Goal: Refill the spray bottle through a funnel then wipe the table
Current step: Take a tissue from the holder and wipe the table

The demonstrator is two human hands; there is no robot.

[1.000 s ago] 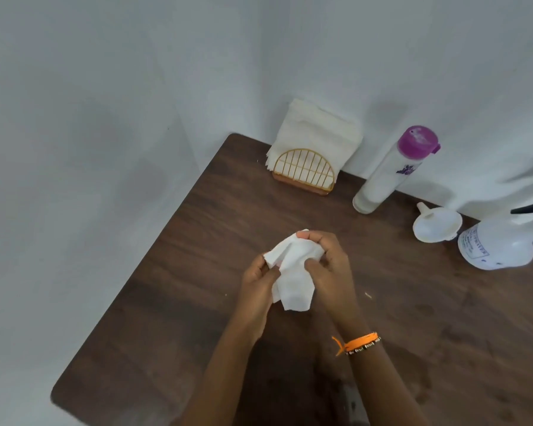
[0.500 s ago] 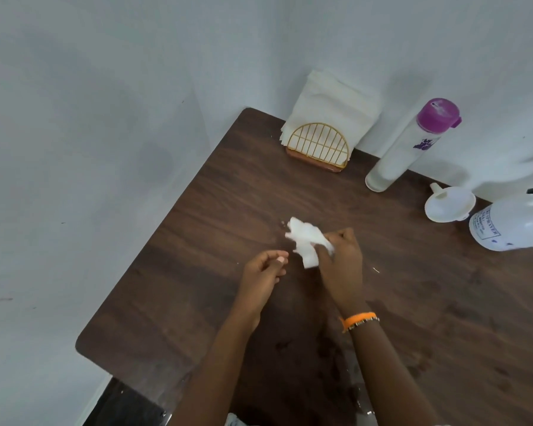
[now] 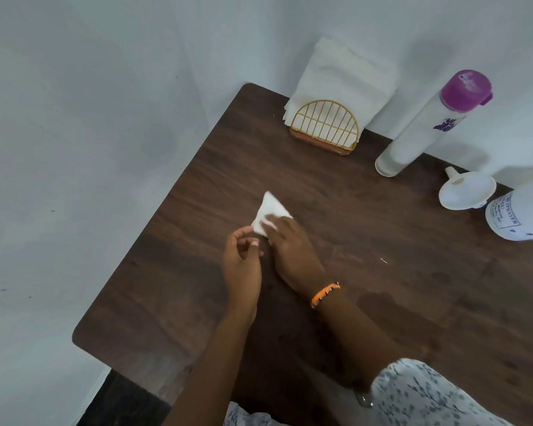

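Note:
My right hand (image 3: 291,249) presses a folded white napkin (image 3: 270,215) flat against the dark wooden table (image 3: 366,241), left of its middle. My left hand (image 3: 242,261) hovers just beside it, fingers loosely curled, holding nothing. The white spray bottle (image 3: 522,215) stands at the right edge of the view, its top cut off. A white funnel (image 3: 465,192) lies on the table just left of that bottle.
A gold wire napkin holder (image 3: 325,127) with a stack of white napkins stands at the table's far left corner against the wall. A tall white bottle with a purple cap (image 3: 425,127) is next to it. Walls close the far and left sides.
Both hands were folding the napkin above the table. The left hand has let go, and the right hand has lowered the napkin onto the table and moved it left.

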